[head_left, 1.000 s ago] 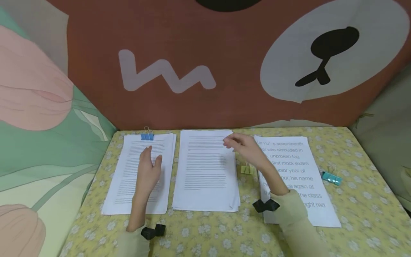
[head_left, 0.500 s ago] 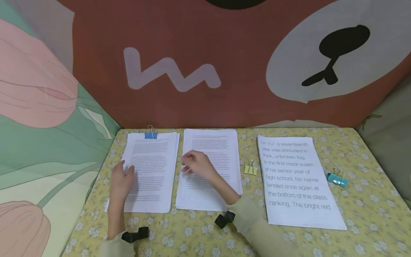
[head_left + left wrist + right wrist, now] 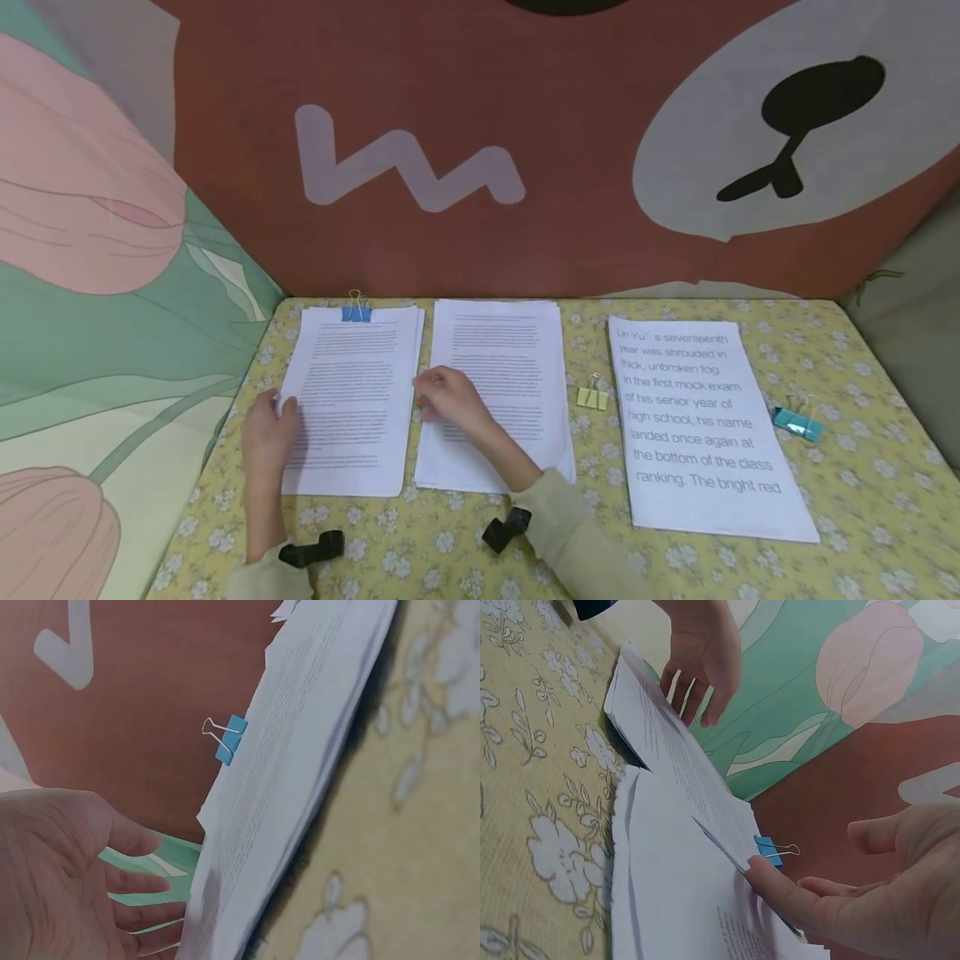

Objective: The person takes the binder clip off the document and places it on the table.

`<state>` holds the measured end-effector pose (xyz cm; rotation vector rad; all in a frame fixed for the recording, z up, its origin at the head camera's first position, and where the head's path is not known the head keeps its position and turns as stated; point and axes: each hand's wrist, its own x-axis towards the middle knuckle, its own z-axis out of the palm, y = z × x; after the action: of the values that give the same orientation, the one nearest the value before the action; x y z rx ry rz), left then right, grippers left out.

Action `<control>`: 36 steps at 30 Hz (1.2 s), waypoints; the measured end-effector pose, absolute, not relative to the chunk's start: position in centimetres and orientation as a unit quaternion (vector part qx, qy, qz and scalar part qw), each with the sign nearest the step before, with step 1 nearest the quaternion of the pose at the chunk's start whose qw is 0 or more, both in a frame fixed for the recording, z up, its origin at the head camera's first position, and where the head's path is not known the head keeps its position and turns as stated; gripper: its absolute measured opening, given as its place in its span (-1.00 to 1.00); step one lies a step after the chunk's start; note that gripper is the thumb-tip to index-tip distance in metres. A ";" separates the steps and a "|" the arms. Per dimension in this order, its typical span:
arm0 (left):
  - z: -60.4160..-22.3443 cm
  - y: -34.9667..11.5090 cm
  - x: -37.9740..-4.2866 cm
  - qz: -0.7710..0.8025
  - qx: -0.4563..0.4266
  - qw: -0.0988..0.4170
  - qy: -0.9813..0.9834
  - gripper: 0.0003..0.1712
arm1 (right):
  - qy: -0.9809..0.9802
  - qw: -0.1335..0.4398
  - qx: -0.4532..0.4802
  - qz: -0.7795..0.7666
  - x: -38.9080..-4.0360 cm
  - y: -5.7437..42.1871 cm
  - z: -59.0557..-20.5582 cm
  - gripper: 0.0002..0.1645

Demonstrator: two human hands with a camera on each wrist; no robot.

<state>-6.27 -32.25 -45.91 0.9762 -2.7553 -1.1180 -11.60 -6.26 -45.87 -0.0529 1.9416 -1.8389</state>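
Observation:
A left stack of printed paper [image 3: 348, 392] lies on the table with a blue binder clip [image 3: 356, 313] on its top edge. My left hand [image 3: 268, 433] is at this stack's left edge; in the left wrist view its fingers [image 3: 139, 913] extend, slightly bent, toward the paper. Between the left stack and a middle stack of printed paper [image 3: 502, 350], my right hand [image 3: 453, 400] reaches over the middle stack's left edge. In the right wrist view its index finger [image 3: 780, 892] meets the paper edges, thumb apart; which stack it touches, I cannot tell.
A yellow binder clip [image 3: 592, 398] lies right of the middle stack. Farther right is a large-print paper stack [image 3: 697, 433], with a teal binder clip [image 3: 798, 423] beside it. A flowered cloth [image 3: 420, 550] covers the table; a printed wall [image 3: 570, 242] rises behind.
My right hand has moved left and down from the middle stack's top right to its left edge. My left hand has shifted from over the left stack to its left edge.

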 end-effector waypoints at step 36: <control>-45.3 -34.7 -5.2 -0.426 0.283 -0.071 -0.857 -0.48 | 0.639 0.329 -0.062 -0.693 -11.2 -7.3 -48.4 -0.41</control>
<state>-5.22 -34.67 -45.34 0.9311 -2.8193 -1.4008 -11.22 -7.32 -48.35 -0.1629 1.6709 -1.8128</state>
